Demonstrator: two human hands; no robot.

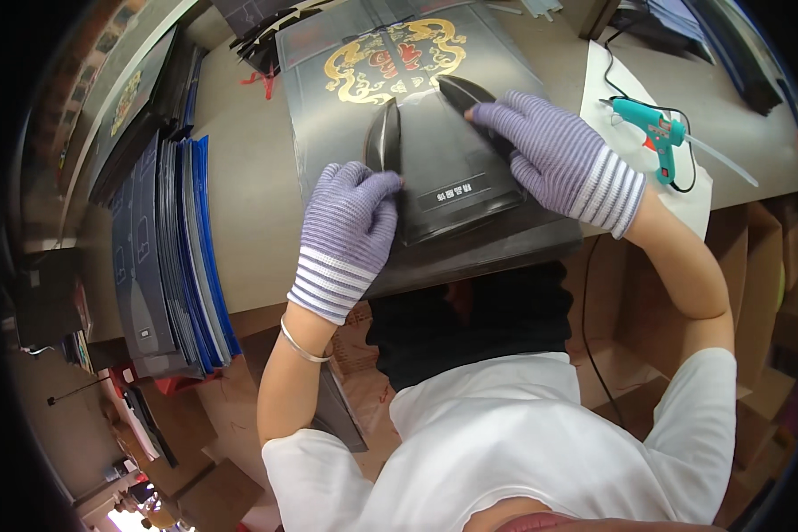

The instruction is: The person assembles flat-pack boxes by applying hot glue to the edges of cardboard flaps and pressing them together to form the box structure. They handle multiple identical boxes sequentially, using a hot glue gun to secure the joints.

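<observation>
A flat black garment cover (328, 124) with a gold dragon ring and red characters lies on top of a stack at the table's front. Two glossy curved flaps stand up from it: a left flap (383, 137) and a right flap (464, 96). My left hand (346, 213), in a purple striped glove with a white cuff, is closed at the lower end of the left flap. On the other side my right hand (554, 151), gloved alike, is closed around the right flap, its index finger along the edge. Between them lies a tapered black panel with a small printed label.
At the right, a teal glue gun (647, 129) with a black cord and a clear glue stick rests on white paper (598, 80). Several black and blue covers (173, 257) stand stacked at the left. Brown cardboard (727, 284) stands below the table's right side.
</observation>
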